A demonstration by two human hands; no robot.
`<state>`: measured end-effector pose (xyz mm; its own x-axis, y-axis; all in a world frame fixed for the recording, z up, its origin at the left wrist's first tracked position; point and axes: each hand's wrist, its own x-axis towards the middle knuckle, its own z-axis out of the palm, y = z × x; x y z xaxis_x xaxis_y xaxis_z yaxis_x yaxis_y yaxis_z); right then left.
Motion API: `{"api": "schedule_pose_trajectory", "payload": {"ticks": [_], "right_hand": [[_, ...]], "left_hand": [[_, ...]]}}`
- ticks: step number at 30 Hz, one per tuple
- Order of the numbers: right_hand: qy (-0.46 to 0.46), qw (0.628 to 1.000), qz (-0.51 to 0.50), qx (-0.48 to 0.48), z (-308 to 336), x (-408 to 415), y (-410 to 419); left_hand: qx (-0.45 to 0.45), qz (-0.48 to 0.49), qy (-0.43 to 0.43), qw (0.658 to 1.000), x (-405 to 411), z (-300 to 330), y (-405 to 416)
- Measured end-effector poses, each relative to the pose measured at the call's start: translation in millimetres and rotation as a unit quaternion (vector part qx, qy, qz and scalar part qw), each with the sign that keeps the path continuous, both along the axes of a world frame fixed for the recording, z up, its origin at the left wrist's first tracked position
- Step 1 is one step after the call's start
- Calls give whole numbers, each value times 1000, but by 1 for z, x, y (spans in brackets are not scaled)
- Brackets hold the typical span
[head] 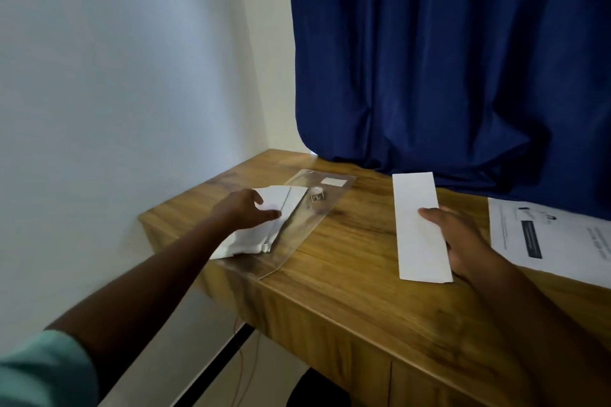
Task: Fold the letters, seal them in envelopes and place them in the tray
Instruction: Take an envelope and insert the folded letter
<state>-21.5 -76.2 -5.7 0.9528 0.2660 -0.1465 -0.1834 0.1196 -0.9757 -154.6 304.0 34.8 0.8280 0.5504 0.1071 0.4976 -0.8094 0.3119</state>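
Note:
A long white folded letter (417, 208) lies on the wooden table (347, 281), and my right hand (458, 238) holds it at its right edge, thumb on top. At the table's left end a pile of white envelopes (264, 231) rests on a clear flat tray (307, 225). My left hand (246, 210) reaches over the pile, thumb and fingers closing on the top envelope (291, 200).
A small round white item (317, 194) and a white label (333, 181) sit on the tray's far part. Printed sheets (549, 238) lie at the right. A blue curtain (446, 59) hangs behind the table; a white wall stands at left.

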Motion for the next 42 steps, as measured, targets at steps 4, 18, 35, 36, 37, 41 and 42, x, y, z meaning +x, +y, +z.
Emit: {"api": "schedule_pose_trajectory", "payload": {"ticks": [4, 18, 35, 36, 37, 41, 42], "right_hand": [[-1, 1000, 0, -11, 0, -1, 0], [-15, 1000, -7, -20, 4, 4, -3], [-237, 965, 48, -106, 48, -15, -71], [-229, 965, 36, -119, 53, -15, -84], [-227, 965, 15, -133, 57, -16, -96], [-211, 966, -90, -117, 64, -12, -126], [-212, 963, -119, -113, 64, -9, -130]], "left_hand": [[20, 19, 69, 997, 2, -11, 1], [15, 68, -101, 992, -28, 71, 12], [-677, -205, -389, 590, 88, 39, -192], [-695, -214, -368, 580, 97, 34, -210], [-712, -223, -344, 570, 106, 29, -228], [-741, -252, -269, 561, 133, 15, -289], [-743, -260, -253, 562, 138, 12, -300]]}}
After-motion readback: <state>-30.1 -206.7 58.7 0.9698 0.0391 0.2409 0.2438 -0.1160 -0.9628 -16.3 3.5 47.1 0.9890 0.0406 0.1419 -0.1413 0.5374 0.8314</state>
